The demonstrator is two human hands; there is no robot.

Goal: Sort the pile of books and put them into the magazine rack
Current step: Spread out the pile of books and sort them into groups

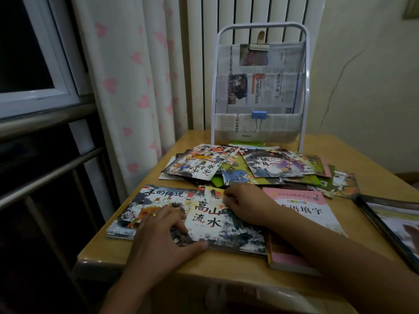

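The wooden table (240, 270) carried three groups of books. At the centre lay the landscape-cover book (223, 225), topmost of a thin stack at the near edge. At its 9 o'clock, partly under it, lay the dragon-cover book (147, 205). At its 3 o'clock sat the pink book (303, 207), resting on further books.

The left hand (163, 230) lay across the seam between the dragon-cover book and the landscape-cover book — fingers curled over the landscape-cover book's left edge, thumb pressed along its near edge. A gold ring (153, 215) showed on one finger.

The right hand (244, 202) rested on the upper right part of the landscape-cover book, fingers curled inward and pinching at its top edge; whether they had lifted it could not be told.

At 12 o'clock from the hands, the unsorted pile (256, 166) of picture books was fanned out, overlapping. Beyond it, at the table's far edge, stood the white-framed magazine rack (259, 87) — newspaper-lined pockets, a blue binder clip (259, 115) on the lowest pocket, a beige clip (260, 45) on the top one. At 3 o'clock, at the table's edge, lay a dark-bordered book (394, 225).
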